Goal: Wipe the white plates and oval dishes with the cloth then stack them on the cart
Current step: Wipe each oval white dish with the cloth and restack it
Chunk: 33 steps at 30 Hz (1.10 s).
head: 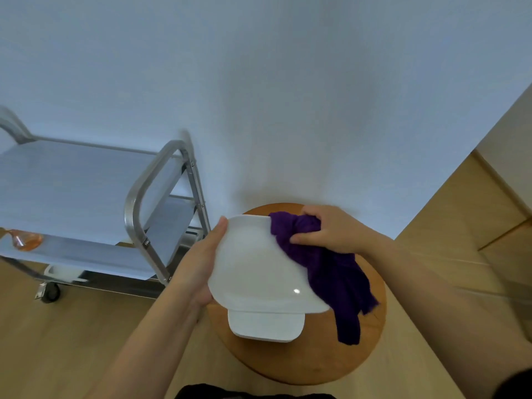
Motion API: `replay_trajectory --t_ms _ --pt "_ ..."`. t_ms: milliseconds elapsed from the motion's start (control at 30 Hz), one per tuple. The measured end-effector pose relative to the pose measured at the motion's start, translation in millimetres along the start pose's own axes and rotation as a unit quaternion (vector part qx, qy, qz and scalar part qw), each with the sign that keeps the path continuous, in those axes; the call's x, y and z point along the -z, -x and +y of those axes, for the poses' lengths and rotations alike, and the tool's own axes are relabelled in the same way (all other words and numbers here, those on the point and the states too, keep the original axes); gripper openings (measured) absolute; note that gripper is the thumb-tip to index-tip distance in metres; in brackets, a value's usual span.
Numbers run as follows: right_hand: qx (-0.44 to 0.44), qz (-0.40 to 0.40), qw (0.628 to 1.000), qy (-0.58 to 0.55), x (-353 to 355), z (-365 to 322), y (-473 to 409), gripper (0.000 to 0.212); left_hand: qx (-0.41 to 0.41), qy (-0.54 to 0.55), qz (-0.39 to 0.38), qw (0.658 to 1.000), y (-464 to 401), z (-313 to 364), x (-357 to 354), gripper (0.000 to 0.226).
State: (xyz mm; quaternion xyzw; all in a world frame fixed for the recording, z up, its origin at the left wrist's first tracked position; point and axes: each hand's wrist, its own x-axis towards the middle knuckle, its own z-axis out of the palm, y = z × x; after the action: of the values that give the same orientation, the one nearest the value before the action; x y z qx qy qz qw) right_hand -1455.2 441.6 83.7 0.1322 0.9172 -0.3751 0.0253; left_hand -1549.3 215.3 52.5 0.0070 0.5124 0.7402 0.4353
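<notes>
Round wooden tabletop (302, 361) against the wall, bearing a white rectangular dish (266, 326). Beside it, steel cart (138, 203) on the wooden floor (72, 341), orange glass (26, 240) on its shelf.

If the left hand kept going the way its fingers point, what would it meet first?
The left hand, gripping the white plate, points up toward the wall. Nothing shows between, so probably the wall first, though depth is unclear.

Plate (259, 263) glossy white ceramic-like; cloth (325, 266) purple, matt knit; cart (149, 197) brushed metal; stool (316, 358) smooth wood.
</notes>
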Motion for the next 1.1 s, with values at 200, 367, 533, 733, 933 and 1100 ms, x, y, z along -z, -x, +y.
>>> replay_trajectory --t_ms 200,367,533,733,933,1100 --pt "-0.120 0.139 0.964 -0.195 -21 22 10 0.026 0.009 0.071 0.021 0.997 -10 -1 -2 0.061" --pt "-0.219 0.257 0.854 -0.396 -50 18 20 0.030 -0.010 0.092 0.117 0.989 -15 -15 -14 0.054" --pt "-0.254 0.333 0.678 -0.605 -71 9 25 0.030 -0.057 0.102 0.151 0.982 -13 -28 -32 0.044" --pt "-0.282 0.414 0.598 -0.625 -83 -8 21 0.033 -0.085 0.094 0.177 0.976 -8 -50 -63 0.039" --pt "-0.298 0.326 0.611 -0.656 -114 -25 27 0.032 -0.082 0.025 0.137 0.987 -13 -61 -67 0.039" --pt "-0.257 0.300 0.739 -0.546 -73 0 36 0.024 -0.025 -0.071 0.087 0.993 -23 -32 -26 0.046"
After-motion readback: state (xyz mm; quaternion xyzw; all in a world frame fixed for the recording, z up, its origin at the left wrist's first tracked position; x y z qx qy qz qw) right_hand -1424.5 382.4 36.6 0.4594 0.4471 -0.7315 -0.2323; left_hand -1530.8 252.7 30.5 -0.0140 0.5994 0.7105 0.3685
